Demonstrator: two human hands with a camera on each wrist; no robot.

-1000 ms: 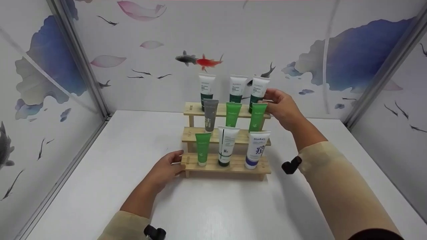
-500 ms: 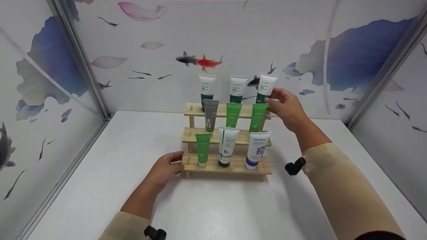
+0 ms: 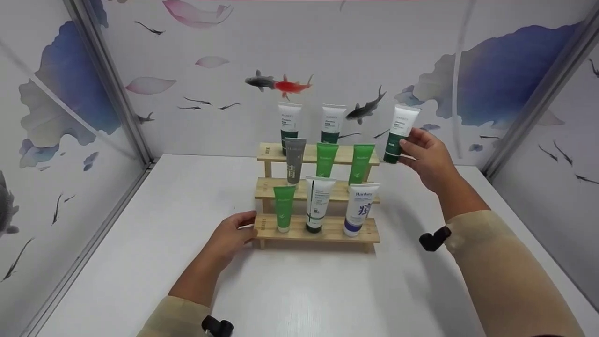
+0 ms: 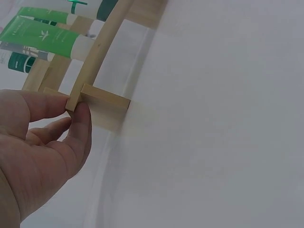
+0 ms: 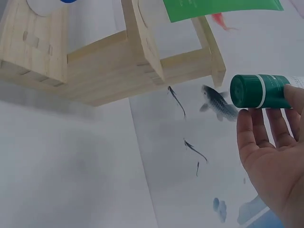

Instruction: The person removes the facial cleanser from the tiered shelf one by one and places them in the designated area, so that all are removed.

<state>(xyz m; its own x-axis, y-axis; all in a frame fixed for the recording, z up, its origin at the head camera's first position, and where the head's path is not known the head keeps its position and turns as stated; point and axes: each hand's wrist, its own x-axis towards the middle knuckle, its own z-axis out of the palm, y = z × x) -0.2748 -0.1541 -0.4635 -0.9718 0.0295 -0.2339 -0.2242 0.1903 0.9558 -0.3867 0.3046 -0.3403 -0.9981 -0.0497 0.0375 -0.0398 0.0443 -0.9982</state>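
In the head view a three-tier wooden rack [image 3: 318,236] carries several squeeze tubes standing on their caps. My left hand [image 3: 230,238] pinches the left end of the lowest shelf; the left wrist view shows the thumb and fingers on either side of that shelf end [image 4: 78,97]. Held up to the right of the top tier is a white and dark green tube [image 3: 401,133], which my right hand [image 3: 428,157] grips between thumb and fingers, slightly tilted. Its green cap [image 5: 247,91] points toward the rack in the right wrist view.
Two matching white and green tubes stand on the top tier. A grey tube [image 3: 295,161] and two green ones are on the middle tier. The lowest bears a green tube [image 3: 284,208], a white tube [image 3: 319,203] and a white-blue tube [image 3: 360,208]. Printed panels surround the white table [image 3: 299,290].
My right hand has lifted the white and green tube off the right end of the top tier and moved it rightward. The left hand stays at the lowest shelf.
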